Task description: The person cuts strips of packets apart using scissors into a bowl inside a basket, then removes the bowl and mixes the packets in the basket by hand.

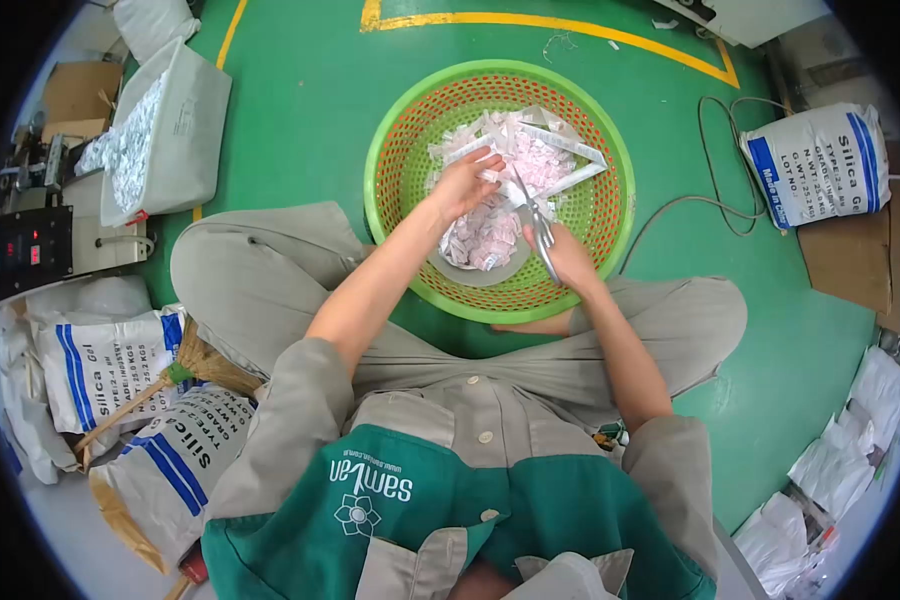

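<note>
My right hand (570,258) grips a pair of metal scissors (541,232) by the handles, and the blades point up and left toward my other hand. My left hand (465,187) is over the heap, its fingers and thumb closed on a strip of small sachets; the strip's end is partly hidden by the fingers. Below both hands lies a heap of white and pink printed sachets (540,165), with longer white strips looped across it. They lie in a round green plastic basket (398,252), with red-orange showing through its holes, between my crossed legs.
A white bin (192,140) full of sachets stands at the upper left. Silica gel sacks (120,365) and a straw broom (205,362) lie at my left. Another silica gel sack (820,165) rests on a cardboard box (850,262) at the right, beside a grey cable (705,200).
</note>
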The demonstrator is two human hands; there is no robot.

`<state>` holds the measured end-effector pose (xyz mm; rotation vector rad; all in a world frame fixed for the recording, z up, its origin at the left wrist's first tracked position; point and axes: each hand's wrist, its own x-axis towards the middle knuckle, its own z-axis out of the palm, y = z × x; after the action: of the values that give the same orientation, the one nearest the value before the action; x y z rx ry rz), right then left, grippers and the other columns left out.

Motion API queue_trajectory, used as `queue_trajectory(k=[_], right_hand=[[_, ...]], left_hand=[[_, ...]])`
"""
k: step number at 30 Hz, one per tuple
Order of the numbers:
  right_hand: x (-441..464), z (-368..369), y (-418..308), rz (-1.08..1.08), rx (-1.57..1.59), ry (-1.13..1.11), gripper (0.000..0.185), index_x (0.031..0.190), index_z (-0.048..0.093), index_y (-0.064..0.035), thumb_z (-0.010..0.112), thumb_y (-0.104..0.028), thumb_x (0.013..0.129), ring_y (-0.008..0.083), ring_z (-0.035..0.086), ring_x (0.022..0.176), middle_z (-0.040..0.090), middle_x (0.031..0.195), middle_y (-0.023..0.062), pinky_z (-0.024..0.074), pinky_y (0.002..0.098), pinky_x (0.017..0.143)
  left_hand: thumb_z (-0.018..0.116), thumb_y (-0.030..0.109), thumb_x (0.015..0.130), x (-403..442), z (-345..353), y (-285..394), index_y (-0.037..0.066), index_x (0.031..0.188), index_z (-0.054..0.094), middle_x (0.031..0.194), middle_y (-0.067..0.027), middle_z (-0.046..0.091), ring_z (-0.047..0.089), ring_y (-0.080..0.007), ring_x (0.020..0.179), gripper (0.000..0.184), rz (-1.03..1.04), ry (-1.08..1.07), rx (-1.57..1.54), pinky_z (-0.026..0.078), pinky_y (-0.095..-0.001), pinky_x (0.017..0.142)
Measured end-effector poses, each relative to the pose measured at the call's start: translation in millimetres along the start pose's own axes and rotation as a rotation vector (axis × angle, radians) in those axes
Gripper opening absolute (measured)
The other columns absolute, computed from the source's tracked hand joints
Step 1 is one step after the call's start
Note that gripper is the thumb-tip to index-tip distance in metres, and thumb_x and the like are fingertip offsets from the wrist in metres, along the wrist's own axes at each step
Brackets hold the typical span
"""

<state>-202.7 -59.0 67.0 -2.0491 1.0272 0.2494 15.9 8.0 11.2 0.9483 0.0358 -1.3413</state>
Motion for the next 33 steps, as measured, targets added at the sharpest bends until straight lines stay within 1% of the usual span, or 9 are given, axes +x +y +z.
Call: queue_trajectory(k=[2,5,10,14,17,18,24,30,33], right_hand=[[5.2,10.7,6.5,-0.011,-0.009,-0.091,0.079,0.109,0.054,0.0095,0.051,-0.064,0.081,0.0416,0.055,0.104,0.055,0.108,0.0299,0.0434,0.0455,0.088],[-3.6,13.9,-4.9,-0.027,-0.038,-0.054,0.078,0.109,0.054,0.0096,0.051,-0.064,0.081,0.0412,0.054,0.106,0.054,0.109,0.0304,0.0430,0.0451,0.088],[0.7,9.4,-5.3,0.045,0.034,-0.040,0.071,0.085,0.063,0.0054,0.052,-0.064,0.081,0.0383,0.062,0.076,0.061,0.075,0.0249,0.0469,0.0440,0.071],[2.6,6.7,3.6,0.041,0.034,0.091,0.070,0.077,0.062,0.0047,0.053,-0.065,0.081,0.0334,0.060,0.063,0.059,0.063,0.0199,0.0459,0.0412,0.063],[6.0,6.4,10.8,0.058,0.078,0.160,0.069,0.078,0.062,0.0056,0.057,-0.063,0.079,0.0355,0.060,0.067,0.060,0.068,0.0223,0.0460,0.0419,0.065],[8.9,7.4,15.4,0.067,0.083,0.179,0.068,0.078,0.062,0.0059,0.059,-0.062,0.078,0.0365,0.060,0.068,0.060,0.071,0.0233,0.0461,0.0422,0.066],[12.3,8.3,45.8,-0.156,-0.170,0.418,0.053,0.086,0.060,0.0064,0.070,-0.044,0.074,0.0411,0.056,0.086,0.058,0.087,0.0286,0.0447,0.0440,0.079],[13.8,-1.1,41.8,-0.094,-0.014,0.351,0.044,0.087,0.059,0.0050,0.068,-0.036,0.074,0.0400,0.056,0.090,0.058,0.090,0.0275,0.0442,0.0447,0.081],[14.0,-3.8,36.8,-0.070,-0.060,0.310,0.043,0.086,0.059,0.0032,0.067,-0.038,0.075,0.0402,0.058,0.085,0.059,0.088,0.0261,0.0455,0.0447,0.078]], left_hand=[[0.043,0.007,0.096,2.1,0.6,-4.7,0.005,0.142,0.023,0.130,-0.0142,0.049,0.058,-0.0217,0.100,0.050,0.032,0.052,-0.061,0.052,-0.0329,0.075],[0.043,0.007,0.096,3.0,9.1,-21.4,0.007,0.140,0.026,0.127,-0.0130,0.051,0.058,-0.0187,0.089,0.048,0.024,0.104,-0.230,0.050,-0.0307,0.069],[0.038,0.015,0.098,14.2,6.8,-48.2,0.007,0.134,0.034,0.122,-0.0102,0.053,0.056,-0.0171,0.090,0.036,-0.046,0.001,-0.285,0.048,-0.0290,0.071],[0.049,0.023,0.094,5.3,15.8,-53.2,0.003,0.124,0.043,0.116,-0.0114,0.052,0.054,-0.0249,0.101,0.037,0.241,0.315,0.325,0.047,-0.0390,0.081],[0.060,0.020,0.085,-10.3,-12.8,-63.4,0.003,0.123,0.045,0.109,-0.0145,0.052,0.050,-0.0294,0.110,0.044,0.468,0.194,1.150,0.044,-0.0417,0.088],[0.065,0.018,0.078,-16.6,-19.4,-68.9,0.003,0.112,0.050,0.104,-0.0161,0.052,0.051,-0.0303,0.108,0.041,0.517,0.126,1.385,0.045,-0.0419,0.086],[0.057,0.023,0.083,-53.9,-48.0,-101.2,0.008,0.106,0.056,0.098,-0.0142,0.054,0.056,-0.0305,0.098,0.028,0.637,0.036,2.244,0.049,-0.0406,0.079],[0.058,0.024,0.082,-22.8,-67.0,-94.0,0.007,0.097,0.062,0.088,-0.0143,0.066,0.064,-0.0324,0.076,0.024,0.187,0.027,1.871,0.052,-0.0394,0.067],[0.061,0.022,0.084,-17.8,-68.5,-74.5,0.006,0.092,0.065,0.086,-0.0115,0.068,0.065,-0.0267,0.069,0.019,0.242,-0.048,1.627,0.053,-0.0349,0.067]])
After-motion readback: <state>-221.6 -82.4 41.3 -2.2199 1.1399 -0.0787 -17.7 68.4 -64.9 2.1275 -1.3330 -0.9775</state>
